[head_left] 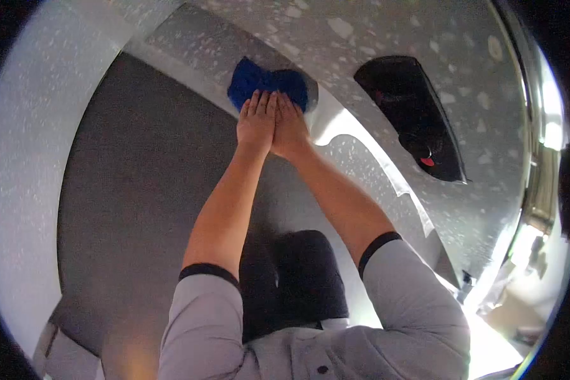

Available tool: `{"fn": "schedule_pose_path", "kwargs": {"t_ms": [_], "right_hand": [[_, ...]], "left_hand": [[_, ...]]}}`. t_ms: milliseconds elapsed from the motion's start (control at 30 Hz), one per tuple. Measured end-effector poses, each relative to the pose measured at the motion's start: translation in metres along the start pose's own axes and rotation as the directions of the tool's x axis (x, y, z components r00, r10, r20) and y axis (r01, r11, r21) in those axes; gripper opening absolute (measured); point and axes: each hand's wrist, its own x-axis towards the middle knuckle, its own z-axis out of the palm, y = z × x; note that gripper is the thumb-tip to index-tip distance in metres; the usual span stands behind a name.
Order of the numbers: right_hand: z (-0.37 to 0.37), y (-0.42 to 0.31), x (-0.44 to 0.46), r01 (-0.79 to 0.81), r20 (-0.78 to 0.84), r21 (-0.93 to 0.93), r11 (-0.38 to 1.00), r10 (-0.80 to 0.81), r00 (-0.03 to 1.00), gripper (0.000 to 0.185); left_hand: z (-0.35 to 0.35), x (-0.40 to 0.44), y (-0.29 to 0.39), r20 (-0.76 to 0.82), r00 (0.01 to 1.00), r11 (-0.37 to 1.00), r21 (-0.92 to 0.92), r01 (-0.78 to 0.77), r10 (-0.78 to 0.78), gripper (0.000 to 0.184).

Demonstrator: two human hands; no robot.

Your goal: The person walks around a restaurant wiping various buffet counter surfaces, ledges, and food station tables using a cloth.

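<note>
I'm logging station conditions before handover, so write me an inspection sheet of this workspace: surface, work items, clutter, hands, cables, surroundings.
Surface: speckled grey surface, glossy in places; cleanliness cannot be judged.
Work items: blue cloth, bunched under the fingers.
Clutter: black piece with a small red part; loose or built in, cannot tell.
Hands: left hand and right hand bare, side by side, fingers extended on the cloth.
Cables: nothing seen.
Surroundings: dark grey area beside a pale curved band; bright glare, lower right.

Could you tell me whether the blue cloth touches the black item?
No, the cloth is under the left hand and right hand, apart from the black item.
</note>
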Motion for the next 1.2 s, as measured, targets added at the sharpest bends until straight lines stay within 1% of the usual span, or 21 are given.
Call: {"fn": "schedule_pose_path", "kwargs": {"t_ms": [100, 200, 300, 400, 600, 700, 767, 800, 900, 1000, 1100, 1133, 1200], "right_hand": [[0.005, 0.0, 0.008, -0.044, -0.061, -0.001, 0.999, 0.044, 0.997, 0.088], [0.004, -0.002, 0.012, -0.085, -0.081, -0.052, 0.995, 0.081, 0.993, 0.09], [0.012, 0.003, 0.014, -0.049, -0.161, -0.024, 0.998, 0.045, 0.986, 0.089], [0.015, 0.005, 0.01, 0.002, -0.258, -0.015, 1.0, -0.006, 0.966, 0.091], [0.023, 0.011, -0.001, 0.086, -0.393, 0.118, 0.989, -0.033, 0.919, 0.095], [0.036, 0.02, -0.042, 0.058, -0.396, 0.102, 0.993, -0.013, 0.918, 0.094], [0.052, 0.04, -0.072, 0.026, -0.379, 0.055, 0.998, -0.003, 0.925, 0.085], [0.048, 0.044, -0.081, 0.015, -0.369, 0.027, 1.0, -0.004, 0.929, 0.081], [0.03, 0.044, -0.084, 0.016, -0.382, 0.093, 0.996, 0.021, 0.924, 0.08], [0.017, 0.043, -0.063, -0.117, -0.134, 0.22, 0.968, 0.149, 0.98, 0.092], [0.012, 0.043, -0.072, -0.058, -0.292, 0.283, 0.957, 0.144, 0.946, 0.077], [0.016, 0.043, -0.072, -0.091, -0.284, 0.255, 0.963, 0.165, 0.945, 0.075], [0.016, 0.047, -0.086, -0.059, -0.331, 0.285, 0.957, 0.156, 0.931, 0.077]], "left_hand": [[0.015, 0.02, -0.011, -0.079, 0.993, 0.992, 0.093, -0.084, 0.091, 0.062], [0.027, 0.03, -0.016, -0.281, 0.946, 0.984, 0.114, -0.133, 0.161, 0.061], [0.029, 0.034, -0.02, -0.283, 0.94, 0.978, 0.135, -0.156, 0.189, 0.063], [0.024, 0.028, -0.018, -0.238, 0.953, 0.968, 0.209, -0.137, 0.186, 0.064], [0.011, 0.017, -0.007, -0.184, 0.966, 0.976, 0.159, -0.151, 0.179, 0.07], [0.015, -0.016, 0.02, -0.1, 0.968, 0.957, 0.206, -0.205, 0.229, 0.068], [0.036, -0.029, 0.039, -0.153, 0.94, 0.944, 0.177, -0.278, 0.305, 0.066], [0.042, -0.033, 0.047, -0.183, 0.924, 0.938, 0.16, -0.309, 0.336, 0.065], [0.048, -0.021, 0.055, -0.245, 0.919, 0.951, 0.08, -0.298, 0.309, 0.063], [0.044, 0.006, 0.046, -0.217, 0.921, 0.946, 0.081, -0.313, 0.323, 0.063], [0.044, 0.008, 0.05, -0.212, 0.917, 0.941, 0.092, -0.326, 0.338, 0.058], [0.044, 0.006, 0.052, -0.23, 0.911, 0.94, 0.089, -0.33, 0.342, 0.059], [0.045, -0.001, 0.059, -0.245, 0.883, 0.915, 0.14, -0.377, 0.401, 0.059]]}}
